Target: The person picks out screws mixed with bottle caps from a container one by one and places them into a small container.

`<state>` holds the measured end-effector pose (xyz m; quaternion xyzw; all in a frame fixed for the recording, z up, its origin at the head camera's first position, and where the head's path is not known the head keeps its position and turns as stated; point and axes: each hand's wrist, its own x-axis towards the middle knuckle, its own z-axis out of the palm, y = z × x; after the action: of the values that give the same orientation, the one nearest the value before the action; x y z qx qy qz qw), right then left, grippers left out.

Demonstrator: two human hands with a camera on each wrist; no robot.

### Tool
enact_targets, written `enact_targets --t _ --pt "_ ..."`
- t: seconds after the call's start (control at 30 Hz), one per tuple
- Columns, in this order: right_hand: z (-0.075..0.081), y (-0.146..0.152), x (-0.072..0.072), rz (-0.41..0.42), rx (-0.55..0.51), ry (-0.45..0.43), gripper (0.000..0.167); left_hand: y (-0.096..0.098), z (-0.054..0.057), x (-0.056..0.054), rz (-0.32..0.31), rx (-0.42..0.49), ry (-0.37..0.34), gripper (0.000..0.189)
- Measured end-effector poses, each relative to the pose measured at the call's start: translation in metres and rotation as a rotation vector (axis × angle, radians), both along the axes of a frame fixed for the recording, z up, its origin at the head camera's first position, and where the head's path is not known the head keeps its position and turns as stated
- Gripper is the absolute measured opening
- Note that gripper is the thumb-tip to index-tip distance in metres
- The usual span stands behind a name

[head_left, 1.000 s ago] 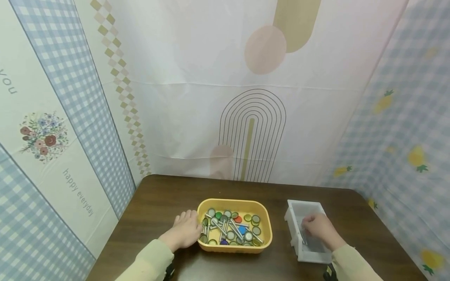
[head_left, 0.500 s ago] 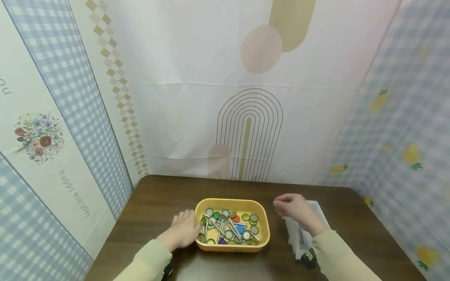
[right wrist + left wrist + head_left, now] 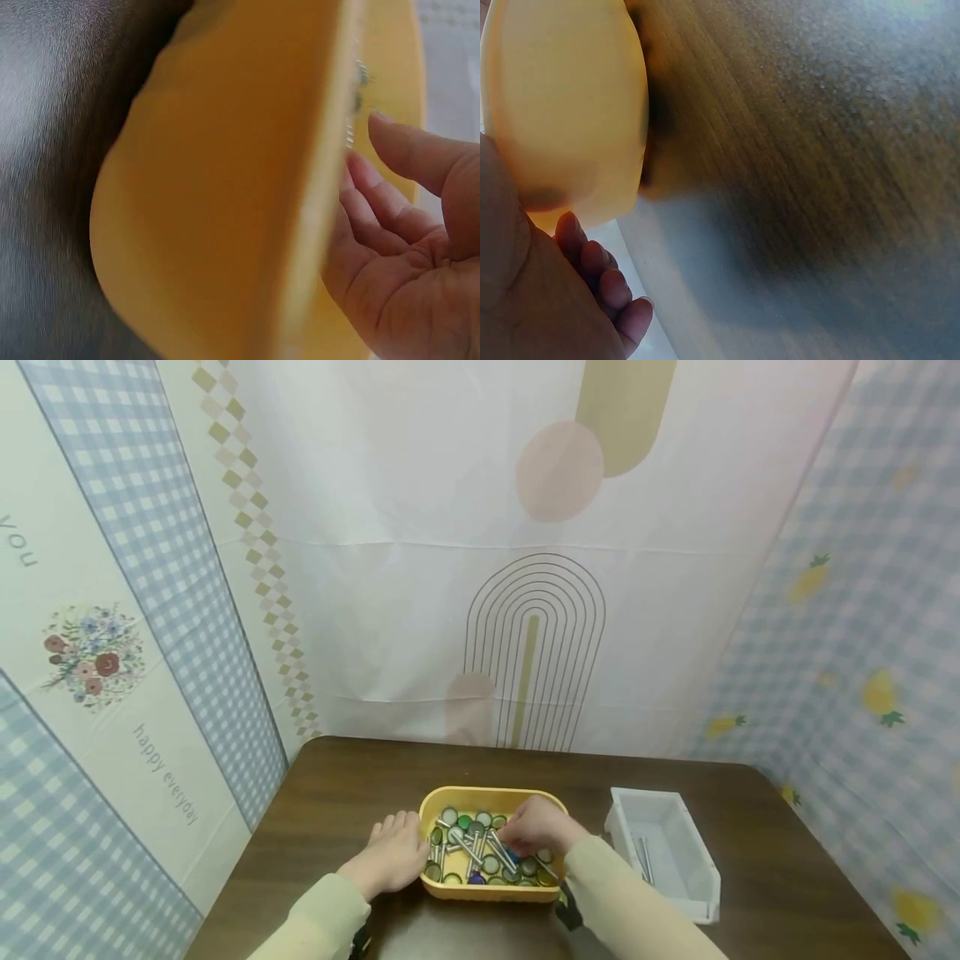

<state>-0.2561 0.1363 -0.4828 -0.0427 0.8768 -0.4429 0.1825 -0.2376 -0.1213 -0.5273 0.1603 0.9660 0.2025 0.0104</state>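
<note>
A yellow bin [image 3: 495, 893] holds bottle caps [image 3: 491, 864] in several colours and slim silver bolts [image 3: 467, 847]. My left hand [image 3: 388, 853] rests against the bin's left side with its fingers fairly straight; in the left wrist view, the fingertips [image 3: 615, 289] lie beside the yellow wall. My right hand [image 3: 542, 825] reaches down inside the bin's right half, over the caps and bolts. From the right wrist, its thumb [image 3: 409, 146] stands apart from the fingers, whose tips are partly hidden behind the rim. Nothing shows between thumb and fingers.
To the right stands a white open-front bin [image 3: 678, 843] with a few silver bolts [image 3: 647, 860] lying in it. The brown table [image 3: 360, 768] ends at a patterned cloth backdrop [image 3: 390, 610] behind and at both sides.
My right hand has risen out of the white bin, crossed leftward and come down into the yellow bin. My left hand has stayed at the yellow bin's side.
</note>
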Motion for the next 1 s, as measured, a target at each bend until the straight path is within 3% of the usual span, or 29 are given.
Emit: enact_targets --t 0.23,0.73,1.0 --pt "-0.009 -0.016 0.0 -0.045 0.136 0.054 0.043 0.0 0.004 0.0 0.003 -0.019 -0.044 0.027" --pt "-0.024 -0.021 -0.003 -0.011 0.187 0.177 0.047 0.001 0.004 -0.001 0.003 -0.024 -0.025 0.024" --pt "-0.031 -0.026 -0.001 -0.035 0.199 0.18 0.05 0.0 -0.002 -0.003 0.014 -0.017 -0.011 0.024"
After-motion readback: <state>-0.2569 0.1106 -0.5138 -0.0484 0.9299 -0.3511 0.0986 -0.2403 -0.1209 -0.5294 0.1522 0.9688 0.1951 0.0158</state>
